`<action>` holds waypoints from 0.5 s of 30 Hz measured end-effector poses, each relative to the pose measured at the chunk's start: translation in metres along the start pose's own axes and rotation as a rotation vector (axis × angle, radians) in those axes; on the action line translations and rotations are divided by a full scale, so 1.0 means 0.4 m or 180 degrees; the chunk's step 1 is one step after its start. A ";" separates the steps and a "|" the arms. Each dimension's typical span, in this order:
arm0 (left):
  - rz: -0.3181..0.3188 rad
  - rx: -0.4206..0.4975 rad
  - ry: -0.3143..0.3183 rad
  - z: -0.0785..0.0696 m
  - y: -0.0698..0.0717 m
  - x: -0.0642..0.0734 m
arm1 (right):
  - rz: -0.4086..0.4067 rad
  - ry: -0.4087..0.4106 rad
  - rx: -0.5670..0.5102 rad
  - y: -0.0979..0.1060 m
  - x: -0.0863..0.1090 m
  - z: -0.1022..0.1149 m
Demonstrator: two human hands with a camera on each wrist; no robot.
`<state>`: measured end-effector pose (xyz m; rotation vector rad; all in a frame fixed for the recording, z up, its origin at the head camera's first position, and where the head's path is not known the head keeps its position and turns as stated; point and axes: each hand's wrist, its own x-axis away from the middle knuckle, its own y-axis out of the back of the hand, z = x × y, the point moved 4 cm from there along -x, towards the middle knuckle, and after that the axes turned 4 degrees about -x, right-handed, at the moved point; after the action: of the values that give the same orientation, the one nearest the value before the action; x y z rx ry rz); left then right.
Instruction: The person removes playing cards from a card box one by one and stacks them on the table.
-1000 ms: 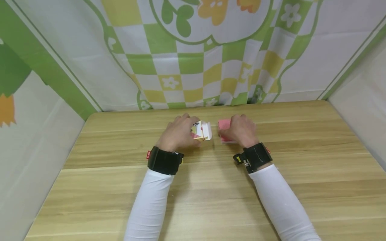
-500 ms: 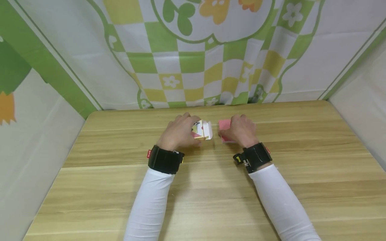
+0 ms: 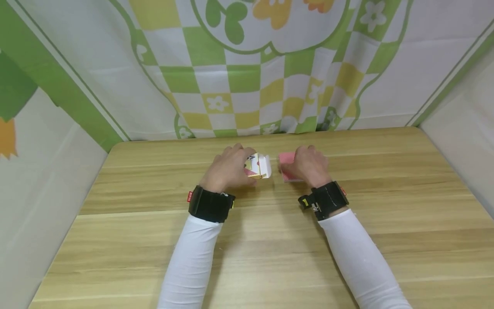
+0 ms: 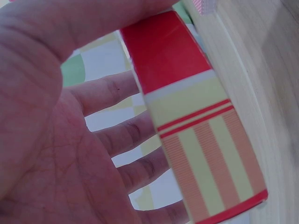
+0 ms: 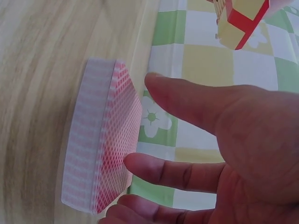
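Observation:
My left hand (image 3: 227,170) grips a playing card box (image 3: 256,165) from its left side, thumb at the near edge and fingers at the far edge. An ace design shows on the box's face, and a white end flap sticks out toward the right. In the left wrist view the box's red and striped side (image 4: 196,116) lies across the fingers. Right of it, a deck of playing cards (image 3: 286,158) with red-patterned backs lies face down on the table. My right hand (image 3: 310,166) hovers over the deck, thumb raised off it and fingertips right at its top in the right wrist view.
The wooden table (image 3: 262,257) spreads toward me and to both sides. Behind its far edge hangs a green, yellow and white checked curtain (image 3: 247,79). Pale cloth walls (image 3: 58,180) flank the left and right.
My right thumb has lifted slightly off the deck. The left hand, the box and the deck stay in about the same places.

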<state>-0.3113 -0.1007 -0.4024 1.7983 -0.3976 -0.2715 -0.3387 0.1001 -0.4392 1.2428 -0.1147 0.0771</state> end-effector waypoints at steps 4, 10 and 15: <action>0.0009 -0.0002 -0.0009 -0.002 -0.001 -0.002 | -0.0101 0.0051 -0.0075 0.008 0.003 -0.002; 0.0024 -0.0027 0.0009 -0.003 -0.003 -0.004 | -0.0440 0.0578 -0.0745 0.038 0.014 0.021; 0.0027 -0.0071 0.0020 -0.005 -0.004 -0.004 | -0.0405 0.1432 -0.1298 0.054 0.024 0.074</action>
<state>-0.3119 -0.0979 -0.4037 1.7749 -0.3963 -0.2635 -0.3330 0.0788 -0.4083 0.7993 0.3256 0.2099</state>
